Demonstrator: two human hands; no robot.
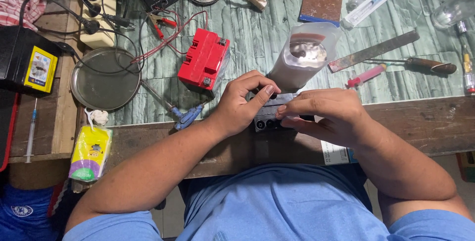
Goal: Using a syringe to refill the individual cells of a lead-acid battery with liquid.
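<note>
Head view: both hands (245,103) (324,110) grip dark battery (269,117), lengthwise left-right.

Yellow label (40,69) on black box, far left. Yellow-purple pouch (90,153) hanging at bench edge. White-blue paper label (334,153) under right wrist.

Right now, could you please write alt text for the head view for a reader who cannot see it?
Both hands, left hand and right hand, grip a small dark battery at the edge of a cluttered workbench. Behind it stand a plastic jar, a red battery and a round metal tray.
</note>
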